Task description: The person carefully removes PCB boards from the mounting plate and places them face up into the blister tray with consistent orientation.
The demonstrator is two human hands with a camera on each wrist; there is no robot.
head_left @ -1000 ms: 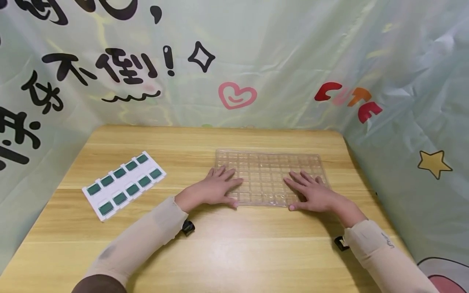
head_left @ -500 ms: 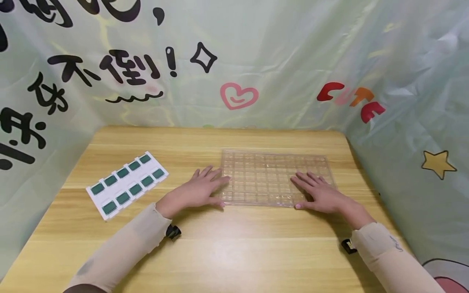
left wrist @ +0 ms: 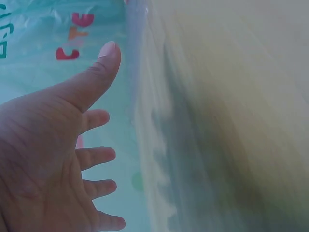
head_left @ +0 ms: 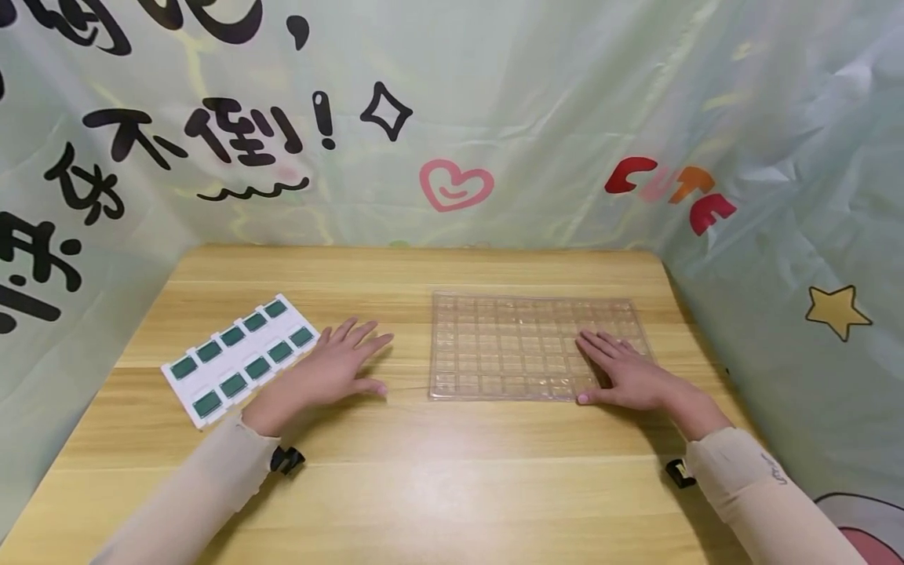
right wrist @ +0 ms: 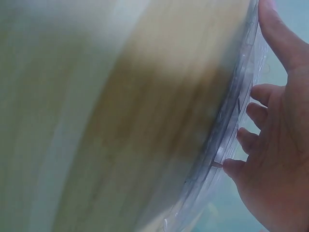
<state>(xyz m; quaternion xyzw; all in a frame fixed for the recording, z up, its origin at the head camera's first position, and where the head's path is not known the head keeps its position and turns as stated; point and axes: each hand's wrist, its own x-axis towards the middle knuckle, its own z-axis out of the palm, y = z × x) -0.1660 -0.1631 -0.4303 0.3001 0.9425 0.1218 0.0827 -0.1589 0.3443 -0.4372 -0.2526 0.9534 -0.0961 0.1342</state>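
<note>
A clear plastic tray [head_left: 508, 345] with a grid of small compartments lies flat on the wooden table, right of centre. My right hand [head_left: 628, 377] rests on its right front part, fingers extended; the right wrist view shows the fingertips at the tray [right wrist: 231, 111]. My left hand [head_left: 328, 369] hovers over the table between the tray and a white panel [head_left: 243, 361], with its fingers spread and nothing held. That panel bears two rows of dark green rectangular pieces and lies at a slant on the left. Part of its right end is hidden behind the left hand.
The wooden table [head_left: 438, 471] stretches toward me in front of both hands. A printed cloth [head_left: 551, 118] hangs along its back and both sides. Black wrist cameras [head_left: 287, 460] sit under both sleeves.
My left hand has come off the tray's left side and moved left toward the white panel. My right hand stays on the tray's right side, with only a slight shift.
</note>
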